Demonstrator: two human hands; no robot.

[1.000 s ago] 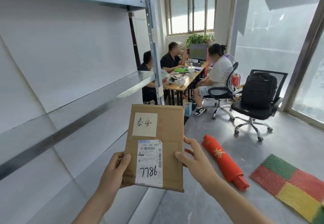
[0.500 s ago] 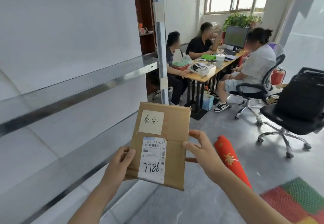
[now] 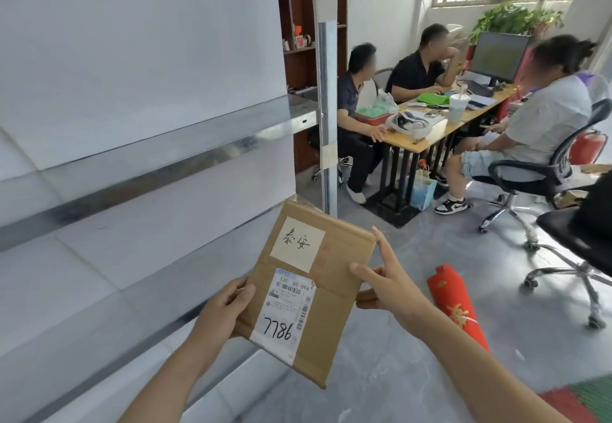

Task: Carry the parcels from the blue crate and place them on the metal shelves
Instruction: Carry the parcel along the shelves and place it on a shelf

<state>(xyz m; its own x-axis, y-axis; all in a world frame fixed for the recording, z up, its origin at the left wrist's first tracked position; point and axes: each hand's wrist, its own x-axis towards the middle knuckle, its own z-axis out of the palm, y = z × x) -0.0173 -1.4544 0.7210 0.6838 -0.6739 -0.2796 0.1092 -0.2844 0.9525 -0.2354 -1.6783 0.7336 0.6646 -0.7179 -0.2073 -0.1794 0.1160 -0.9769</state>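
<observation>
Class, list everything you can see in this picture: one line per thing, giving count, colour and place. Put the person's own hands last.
Flat cardboard parcel: one, brown, marked 7786, centre, held in both hands.
Metal shelves: silver, left.
Rolled red scroll: one, red with gold, on floor, right of parcel.
Wooden desk: one, tan, centre right.
Seated people: three, around the desk.
Computer monitor: one, black, far end of desk.
Potted plant: green, by the window.
Empty office chair: one, black, right edge.
Left hand: holds the parcel's left edge.
Right hand: holds its right edge.
</observation>
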